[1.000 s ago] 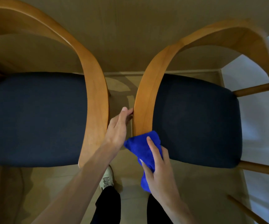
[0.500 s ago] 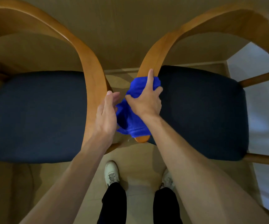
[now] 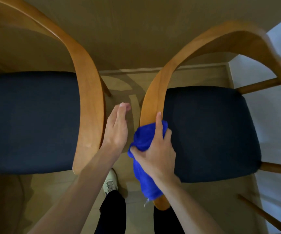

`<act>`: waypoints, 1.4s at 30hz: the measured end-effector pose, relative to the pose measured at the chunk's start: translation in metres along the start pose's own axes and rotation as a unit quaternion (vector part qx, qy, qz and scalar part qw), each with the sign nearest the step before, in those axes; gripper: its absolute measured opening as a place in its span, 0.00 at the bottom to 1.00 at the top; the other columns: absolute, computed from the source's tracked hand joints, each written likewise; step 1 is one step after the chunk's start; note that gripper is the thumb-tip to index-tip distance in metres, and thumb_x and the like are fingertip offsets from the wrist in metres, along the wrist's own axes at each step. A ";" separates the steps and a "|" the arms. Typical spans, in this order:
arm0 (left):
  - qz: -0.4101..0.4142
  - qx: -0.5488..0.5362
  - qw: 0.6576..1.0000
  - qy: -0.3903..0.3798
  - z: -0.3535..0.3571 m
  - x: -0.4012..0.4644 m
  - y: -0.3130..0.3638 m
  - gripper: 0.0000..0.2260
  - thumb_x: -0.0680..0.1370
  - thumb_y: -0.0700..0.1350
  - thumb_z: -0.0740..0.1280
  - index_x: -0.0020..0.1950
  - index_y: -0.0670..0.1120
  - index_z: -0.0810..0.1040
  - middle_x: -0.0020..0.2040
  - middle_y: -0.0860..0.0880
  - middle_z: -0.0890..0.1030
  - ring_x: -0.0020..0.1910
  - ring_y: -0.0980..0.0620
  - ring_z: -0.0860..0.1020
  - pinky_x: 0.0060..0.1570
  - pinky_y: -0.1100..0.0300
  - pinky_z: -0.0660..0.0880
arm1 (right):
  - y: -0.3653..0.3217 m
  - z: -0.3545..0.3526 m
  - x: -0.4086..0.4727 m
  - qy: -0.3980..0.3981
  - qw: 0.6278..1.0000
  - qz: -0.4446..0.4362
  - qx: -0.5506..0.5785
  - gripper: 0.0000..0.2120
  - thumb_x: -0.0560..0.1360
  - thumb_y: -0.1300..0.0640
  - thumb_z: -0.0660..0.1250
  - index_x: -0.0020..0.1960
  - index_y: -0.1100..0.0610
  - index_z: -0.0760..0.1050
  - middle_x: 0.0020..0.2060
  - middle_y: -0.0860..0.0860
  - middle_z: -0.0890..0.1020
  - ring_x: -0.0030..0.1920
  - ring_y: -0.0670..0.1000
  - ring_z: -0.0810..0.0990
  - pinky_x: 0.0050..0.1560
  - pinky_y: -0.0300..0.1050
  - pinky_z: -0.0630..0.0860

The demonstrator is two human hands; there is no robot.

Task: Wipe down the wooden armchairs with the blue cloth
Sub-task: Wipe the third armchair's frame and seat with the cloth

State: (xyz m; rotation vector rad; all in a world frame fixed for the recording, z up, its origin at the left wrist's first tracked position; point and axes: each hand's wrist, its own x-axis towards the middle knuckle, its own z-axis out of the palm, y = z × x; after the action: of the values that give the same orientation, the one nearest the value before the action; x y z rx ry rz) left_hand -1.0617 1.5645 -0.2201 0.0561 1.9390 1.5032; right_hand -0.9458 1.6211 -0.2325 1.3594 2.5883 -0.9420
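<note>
open gap (image 3: pixel 133 98) between wooden armrests (image 3: pixel 92 102)

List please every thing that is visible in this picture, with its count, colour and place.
wooden armchairs: 2, light brown frames, left chair and right chair side by side
seat cushions: 2, dark navy, one in each chair
blue cloth: 1, bright blue, wrapped over right chair's near armrest
floor: beige, between the chairs
shoe: 1, white, below the gap
trousers: black, bottom centre
left hand: open, between the chairs
right hand: grips the cloth on the armrest
</note>
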 end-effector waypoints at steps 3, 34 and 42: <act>0.009 0.009 1.000 0.012 -0.002 0.001 0.004 0.14 0.79 0.61 0.51 0.55 0.61 0.74 0.54 0.61 0.78 0.54 0.68 0.75 0.57 0.60 0.70 | -0.025 0.002 0.058 0.054 0.998 0.025 0.035 0.61 0.63 0.36 0.75 0.78 0.42 0.34 0.65 0.55 0.67 0.45 0.49 0.72 0.41 0.45 0.72; 0.174 0.270 0.947 -0.015 -0.021 -0.008 -0.006 0.21 0.83 0.56 0.51 0.71 0.49 0.68 0.61 0.55 0.74 0.58 0.62 0.72 0.52 0.72 0.68 | -0.043 -0.020 0.167 0.115 0.981 0.107 0.116 0.38 0.70 0.33 0.67 0.69 0.54 0.60 0.46 0.46 0.74 0.40 0.48 0.75 0.30 0.36 0.62; 0.219 0.347 0.912 -0.009 -0.016 -0.006 -0.003 0.20 0.81 0.40 0.59 0.73 0.48 0.65 0.68 0.50 0.70 0.60 0.55 0.74 0.54 0.67 0.71 | 0.011 0.005 -0.015 0.049 0.998 0.002 0.031 0.49 0.66 0.24 0.62 0.77 0.46 0.47 0.54 0.34 0.63 0.41 0.33 0.70 0.38 0.29 0.66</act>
State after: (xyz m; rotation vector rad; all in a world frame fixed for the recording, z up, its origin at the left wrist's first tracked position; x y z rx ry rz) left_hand -1.0640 1.5471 -0.2183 0.8623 2.4597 0.9646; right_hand -0.9297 1.6119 -0.2372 1.4614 2.6480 -0.9883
